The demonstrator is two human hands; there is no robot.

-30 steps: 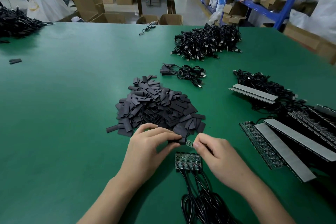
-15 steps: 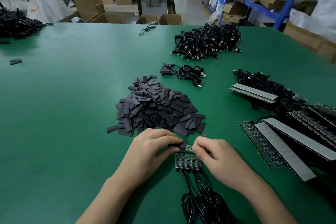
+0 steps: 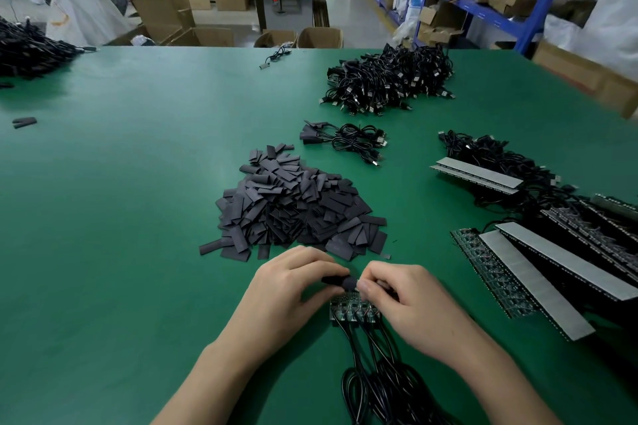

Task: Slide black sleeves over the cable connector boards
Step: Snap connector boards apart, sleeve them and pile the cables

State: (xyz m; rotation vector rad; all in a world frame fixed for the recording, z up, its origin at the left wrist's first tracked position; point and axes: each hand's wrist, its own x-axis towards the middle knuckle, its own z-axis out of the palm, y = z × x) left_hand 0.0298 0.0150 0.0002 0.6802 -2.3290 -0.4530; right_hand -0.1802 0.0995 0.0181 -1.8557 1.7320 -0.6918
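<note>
My left hand (image 3: 286,297) pinches a black sleeve (image 3: 340,281) between thumb and fingers. My right hand (image 3: 407,300) pinches the connector board end that meets the sleeve; the board itself is almost wholly covered. Just below my fingers a row of small green connector boards (image 3: 352,312) lies on the green table (image 3: 121,217), their black cables (image 3: 379,386) running toward me. A heap of loose black sleeves (image 3: 297,210) sits right behind my hands.
Panels of boards with grey strips (image 3: 538,272) lie at the right. A small cable bundle (image 3: 348,141) and a large cable pile (image 3: 390,79) are farther back, another pile (image 3: 27,48) at far left. Two stray sleeves (image 3: 24,122) lie at the left.
The sleeve has slid over the board: the green end visible between my fingertips earlier is now covered, and my two hands have closed together.
</note>
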